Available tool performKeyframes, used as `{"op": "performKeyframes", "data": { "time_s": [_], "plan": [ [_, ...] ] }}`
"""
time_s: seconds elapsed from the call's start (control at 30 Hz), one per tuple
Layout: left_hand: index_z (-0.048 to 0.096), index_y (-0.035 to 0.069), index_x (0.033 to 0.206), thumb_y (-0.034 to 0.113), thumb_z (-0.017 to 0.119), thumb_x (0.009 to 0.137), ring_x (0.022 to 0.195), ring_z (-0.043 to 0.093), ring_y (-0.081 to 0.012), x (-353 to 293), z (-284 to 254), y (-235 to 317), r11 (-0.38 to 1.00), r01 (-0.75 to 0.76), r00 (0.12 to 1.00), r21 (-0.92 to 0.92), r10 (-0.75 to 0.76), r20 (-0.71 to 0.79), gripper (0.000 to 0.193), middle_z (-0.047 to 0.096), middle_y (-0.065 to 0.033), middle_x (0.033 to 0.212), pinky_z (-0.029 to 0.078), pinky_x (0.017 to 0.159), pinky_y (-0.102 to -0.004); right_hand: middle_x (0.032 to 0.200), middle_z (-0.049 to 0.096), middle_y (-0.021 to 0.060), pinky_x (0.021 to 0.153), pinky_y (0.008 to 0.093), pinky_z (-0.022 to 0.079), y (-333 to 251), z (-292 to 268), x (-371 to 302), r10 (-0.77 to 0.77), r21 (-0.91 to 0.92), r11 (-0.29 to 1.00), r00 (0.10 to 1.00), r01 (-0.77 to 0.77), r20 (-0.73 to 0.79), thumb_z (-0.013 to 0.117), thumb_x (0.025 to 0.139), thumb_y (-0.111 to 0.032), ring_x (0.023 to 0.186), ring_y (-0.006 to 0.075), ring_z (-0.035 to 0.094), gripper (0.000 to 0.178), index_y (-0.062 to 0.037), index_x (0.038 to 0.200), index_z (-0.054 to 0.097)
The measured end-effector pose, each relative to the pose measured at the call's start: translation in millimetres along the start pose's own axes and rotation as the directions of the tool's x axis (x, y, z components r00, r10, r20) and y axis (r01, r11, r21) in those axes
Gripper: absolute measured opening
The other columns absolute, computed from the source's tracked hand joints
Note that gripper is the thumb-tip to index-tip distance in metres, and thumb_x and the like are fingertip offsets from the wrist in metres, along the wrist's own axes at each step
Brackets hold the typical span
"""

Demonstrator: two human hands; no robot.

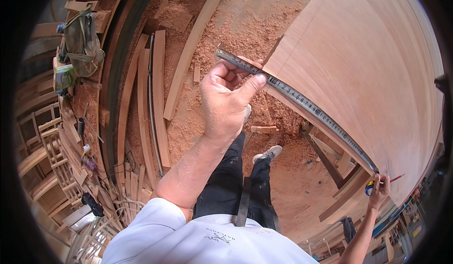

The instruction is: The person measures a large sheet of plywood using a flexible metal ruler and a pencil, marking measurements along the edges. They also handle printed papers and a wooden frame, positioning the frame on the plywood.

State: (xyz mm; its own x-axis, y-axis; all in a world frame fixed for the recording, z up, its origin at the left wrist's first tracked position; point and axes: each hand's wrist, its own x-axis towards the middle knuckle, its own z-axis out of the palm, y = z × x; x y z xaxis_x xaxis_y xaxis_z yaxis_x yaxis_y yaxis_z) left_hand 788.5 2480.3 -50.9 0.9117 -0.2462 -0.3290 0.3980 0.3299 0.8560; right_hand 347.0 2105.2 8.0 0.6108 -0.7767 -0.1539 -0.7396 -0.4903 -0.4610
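My left hand (226, 96) pinches the metal blade of a tape measure (302, 101) between thumb and fingers, a little way behind its hooked end. That end juts out past the corner of a large, pale wooden panel (358, 61). Along the panel's near edge the blade runs to the right, bending in the fisheye picture. At the panel's far right corner, my right hand (379, 193) is closed round the tape measure's case (369, 187), blue and yellow where it shows. A red pencil (398, 177) sticks out from the same hand, its tip over the panel.
Sawdust and shavings cover the floor (250, 18). Long curved timber strips (196, 47) lie to the left, beside a dark pipe (152, 103). A green-grey bag (82, 42) sits among stacked wood. Timber pieces (347, 195) support the panel from below.
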Motion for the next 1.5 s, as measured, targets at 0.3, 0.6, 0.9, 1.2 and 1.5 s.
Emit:
{"op": "performKeyframes", "data": {
  "time_s": [0.3,0.6,0.9,1.2,1.5],
  "plan": [
    [0.068,0.003,0.107,-0.008,0.073,0.088,0.092,0.069,-0.0133,-5.8,-2.9,1.1,0.985,-0.014,1.0,0.174,0.019,-0.024,0.023,0.072,-0.0069,0.101,0.059,0.081,-0.0267,0.067,0.048,-0.0071,0.054,0.025,0.035,-30.5,-1.9,7.9,0.198,-0.019,0.98,0.98,-0.197,0.012,0.081,0.091,-0.019,0.063,0.0048,0.042,0.036,-0.0084,0.07,0.055],
    [0.064,0.002,0.11,-0.007,0.07,0.093,0.092,0.072,-0.0159,6.2,-18.2,-12.3,0.998,0.036,0.998,0.049,-0.038,0.047,0.021,0.072,-0.0089,0.103,0.064,0.08,-0.0301,0.063,0.062,0.011,0.059,0.0398,0.047,-35.6,-12.4,19.0,0.321,-0.315,0.901,0.947,-0.299,0.021,0.09,0.075,-0.047,0.06,0.0235,0.059,0.051,-0.0032,0.07,0.064],
    [0.056,0.001,0.117,0.004,0.072,0.096,0.094,0.068,-0.017,-5.0,-15.0,-3.4,0.982,0.126,0.992,0.139,-0.123,-0.026,0.027,0.065,-0.0074,0.108,0.061,0.08,-0.0318,0.078,0.071,0.0135,0.07,0.0437,0.051,-57.9,-20.8,20.7,0.371,-0.349,0.881,0.924,-0.32,0.089,0.087,0.074,-0.054,0.08,0.0293,0.069,0.054,-0.0055,0.076,0.064],
    [0.067,0.002,0.111,0.005,0.076,0.079,0.127,0.058,-0.0382,-210.9,127.6,-17.1,0.473,-0.81,0.414,0.347,0.042,0.909,0.033,0.065,-0.0207,0.125,0.046,0.109,-0.0494,0.086,0.073,0.0158,0.077,0.0444,0.054,-52.9,-22.8,17.4,0.341,-0.339,0.892,0.938,-0.3,0.068,0.087,0.073,-0.054,0.089,0.032,0.071,0.053,-0.0053,0.08,0.068],
    [0.062,-0.008,0.105,0.007,0.058,0.088,0.153,0.024,-0.048,-223.2,223.7,-151.3,-0.012,-0.994,0.108,0.109,-0.291,0.951,0.023,0.029,-0.037,0.16,0.016,0.127,-0.0573,0.09,0.074,0.0154,0.078,0.0447,0.055,-41.8,-19.7,19.1,0.235,-0.318,0.925,0.971,-0.207,0.051,0.089,0.071,-0.053,0.091,0.0325,0.073,0.051,-0.0065,0.083,0.073]
  ]
}}
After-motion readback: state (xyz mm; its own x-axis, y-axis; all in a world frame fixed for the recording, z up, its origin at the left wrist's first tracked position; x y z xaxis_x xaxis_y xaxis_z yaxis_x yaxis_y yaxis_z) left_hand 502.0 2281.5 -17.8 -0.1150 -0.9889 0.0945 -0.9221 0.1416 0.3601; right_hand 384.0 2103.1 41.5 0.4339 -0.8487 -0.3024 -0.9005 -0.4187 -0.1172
